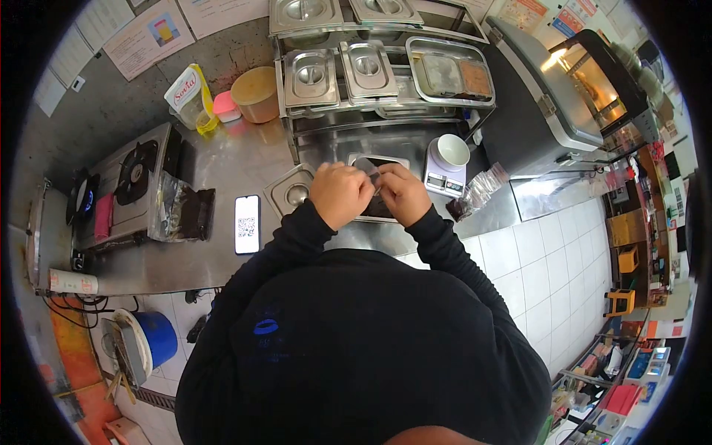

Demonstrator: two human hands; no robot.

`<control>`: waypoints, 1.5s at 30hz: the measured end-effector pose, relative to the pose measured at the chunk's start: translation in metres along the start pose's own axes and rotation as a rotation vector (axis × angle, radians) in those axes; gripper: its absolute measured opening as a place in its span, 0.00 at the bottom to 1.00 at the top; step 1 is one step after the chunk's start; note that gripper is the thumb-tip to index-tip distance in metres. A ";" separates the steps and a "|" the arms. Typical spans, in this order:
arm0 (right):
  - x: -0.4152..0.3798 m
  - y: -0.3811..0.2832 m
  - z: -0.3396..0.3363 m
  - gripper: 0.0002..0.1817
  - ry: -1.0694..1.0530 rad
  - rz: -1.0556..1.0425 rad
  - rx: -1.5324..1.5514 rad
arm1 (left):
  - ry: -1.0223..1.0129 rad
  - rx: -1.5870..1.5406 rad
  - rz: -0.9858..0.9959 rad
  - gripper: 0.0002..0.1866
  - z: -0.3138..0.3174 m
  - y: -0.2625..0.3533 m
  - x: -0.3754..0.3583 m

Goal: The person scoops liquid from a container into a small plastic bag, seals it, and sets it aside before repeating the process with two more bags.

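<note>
My left hand (341, 194) and my right hand (400, 194) are close together above a steel container (380, 219) with dark contents. Between the pinched fingers of both hands is a small clear plastic piece (366, 166), probably a bag; its edges are hard to make out. Left of the container, a steel lid (285, 190) with a round recess lies on the counter, partly behind my left hand. A white bowl (451, 152) sits on a kitchen scale (445, 180) to the right. Beside the scale lies a clear plastic bag (483, 189) with something dark at its lower end.
A phone (247, 225) lies on the steel counter (222, 267). At left are a gas stove (126, 194) with a lit burner and a bag of dark contents (194, 211). A rack (334, 111) of lidded pans stands behind; an oven (545, 89) is at right.
</note>
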State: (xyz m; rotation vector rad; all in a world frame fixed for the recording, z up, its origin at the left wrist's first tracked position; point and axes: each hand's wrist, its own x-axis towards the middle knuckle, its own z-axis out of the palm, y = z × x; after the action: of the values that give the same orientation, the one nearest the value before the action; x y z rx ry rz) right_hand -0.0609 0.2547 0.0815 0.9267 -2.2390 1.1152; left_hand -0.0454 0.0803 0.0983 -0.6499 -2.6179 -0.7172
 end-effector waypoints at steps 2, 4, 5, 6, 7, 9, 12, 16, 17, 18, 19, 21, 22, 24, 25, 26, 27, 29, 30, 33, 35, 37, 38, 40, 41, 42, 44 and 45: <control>0.003 0.003 -0.007 0.04 -0.097 0.075 0.102 | 0.053 -0.109 0.170 0.12 -0.017 0.007 0.003; 0.007 -0.002 -0.023 0.11 -0.259 0.222 0.089 | 0.205 -0.248 0.256 0.19 -0.016 0.013 0.009; 0.008 -0.005 -0.025 0.12 -0.231 0.212 0.160 | 0.204 -0.293 0.265 0.22 -0.013 0.011 0.010; 0.009 -0.006 -0.027 0.13 -0.205 0.202 0.231 | 0.203 -0.337 0.273 0.25 -0.009 0.009 0.011; 0.010 -0.008 -0.028 0.13 -0.217 0.137 0.163 | 0.125 -0.356 0.248 0.27 0.000 0.001 0.008; 0.014 -0.011 -0.029 0.14 -0.236 -0.003 0.028 | 0.016 -0.386 0.195 0.29 0.008 -0.009 0.004; 0.009 -0.001 -0.023 0.14 -0.170 0.076 0.176 | -0.032 -0.441 0.113 0.27 0.013 -0.019 0.002; -0.001 0.039 -0.022 0.13 -0.363 0.098 -0.167 | -0.035 -0.734 -0.126 0.21 0.042 -0.060 -0.008; -0.013 0.055 -0.018 0.13 -0.496 0.160 -0.265 | -0.095 -0.926 -0.264 0.20 0.054 -0.073 -0.009; -0.022 0.067 -0.012 0.14 -0.627 0.220 -0.363 | -0.154 -1.115 -0.404 0.19 0.068 -0.084 -0.011; -0.029 0.074 -0.006 0.12 -0.730 0.186 -0.446 | -0.120 -1.169 -0.431 0.18 0.072 -0.084 -0.010; -0.037 0.081 0.004 0.10 -0.934 0.110 -0.613 | -0.269 -1.178 -0.623 0.18 0.059 -0.076 -0.004; -0.039 0.081 0.008 0.09 -0.901 0.079 -0.645 | -0.348 -1.179 -0.721 0.18 0.051 -0.067 -0.001; -0.042 0.082 0.015 0.06 -0.836 0.018 -0.710 | -0.325 -1.300 -0.654 0.23 0.082 -0.077 0.000; -0.042 0.087 0.016 0.06 -0.831 0.037 -0.705 | -0.341 -1.369 -0.664 0.23 0.092 -0.080 0.005; -0.043 0.095 0.016 0.07 -0.827 0.056 -0.699 | -0.359 -1.439 -0.675 0.24 0.103 -0.083 0.009; -0.042 0.097 0.014 0.07 -0.822 0.077 -0.693 | -0.333 -1.456 -0.693 0.24 0.108 -0.079 0.012; -0.044 0.098 0.009 0.08 -0.784 0.195 -0.737 | -0.333 -1.022 -0.620 0.23 0.116 -0.073 0.021; -0.044 0.097 0.006 0.09 -0.762 0.255 -0.760 | -0.329 -0.806 -0.576 0.23 0.120 -0.068 0.026; -0.048 0.099 -0.005 0.09 -0.718 0.299 -0.808 | -0.076 -0.472 -0.392 0.24 0.108 -0.039 0.030; -0.056 0.093 -0.012 0.09 -0.714 0.367 -0.743 | -0.052 -0.408 -0.325 0.24 0.104 -0.030 0.032; -0.071 0.095 -0.019 0.10 -0.786 0.329 -0.669 | 0.030 -0.353 -0.231 0.23 0.114 -0.032 0.031; -0.085 0.105 -0.015 0.10 -0.813 0.349 -0.684 | 0.071 -0.325 -0.186 0.23 0.119 -0.034 0.030; -0.090 0.097 -0.016 0.10 -0.797 0.454 -0.557 | 0.100 -0.326 -0.148 0.22 0.123 -0.035 0.029; -0.090 0.094 -0.017 0.10 -0.793 0.468 -0.464 | 0.112 -0.331 -0.128 0.22 0.125 -0.037 0.029; -0.086 0.086 -0.018 0.10 -0.788 0.482 -0.372 | 0.125 -0.338 -0.107 0.22 0.124 -0.036 0.030; -0.087 0.084 -0.013 0.11 -0.735 0.516 -0.235 | 0.108 -0.342 -0.100 0.21 0.121 -0.036 0.030; -0.089 0.086 -0.007 0.11 -0.688 0.537 -0.190 | 0.099 -0.343 -0.096 0.21 0.120 -0.036 0.029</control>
State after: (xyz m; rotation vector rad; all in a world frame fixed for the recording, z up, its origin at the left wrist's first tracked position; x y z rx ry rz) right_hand -0.0650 0.3307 -0.0163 0.7094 -3.2317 0.8266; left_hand -0.1125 0.1279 -0.0001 -0.5653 -2.4698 -1.2135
